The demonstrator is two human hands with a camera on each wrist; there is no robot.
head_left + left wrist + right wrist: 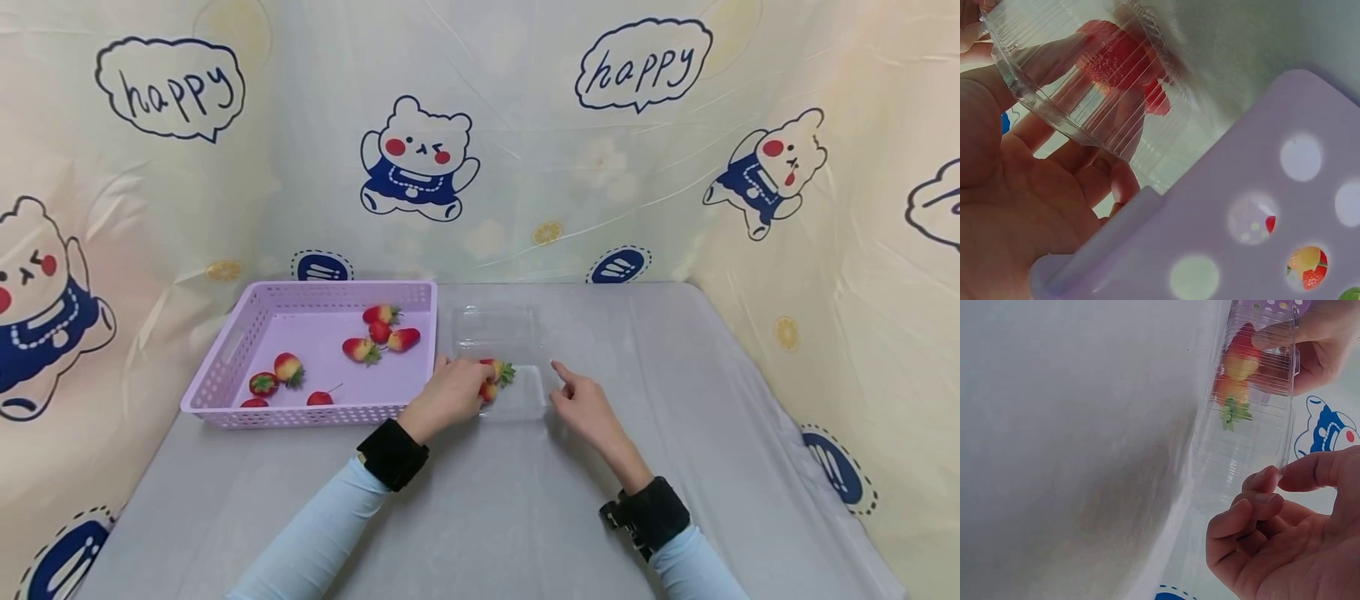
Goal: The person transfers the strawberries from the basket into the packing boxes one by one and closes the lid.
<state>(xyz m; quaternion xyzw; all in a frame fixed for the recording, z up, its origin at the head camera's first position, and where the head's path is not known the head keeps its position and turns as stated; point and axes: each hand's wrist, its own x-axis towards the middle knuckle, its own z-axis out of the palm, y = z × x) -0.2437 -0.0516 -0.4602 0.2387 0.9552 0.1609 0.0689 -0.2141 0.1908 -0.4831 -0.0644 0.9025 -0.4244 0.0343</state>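
Note:
My left hand (450,396) reaches into a clear plastic clamshell box (528,396), its fingers and thumb around a strawberry (1110,56) that shows through the ribbed wall. Another strawberry (1232,394), with yellow on it and green leaves, lies against it in the box. Part of the fruit is hidden by the left fingers. At the box's right edge is my right hand (588,404). Its thumb and index finger meet at the rim in the right wrist view, the other fingers curled. The lid (495,327) stands open at the back.
Left of the box stands a purple perforated basket (330,417). It holds several strawberries (288,369) and a red cherry (320,398) with a stem. Grey cloth (495,517) covers the table, and a printed curtain (525,167) hangs behind and beside it.

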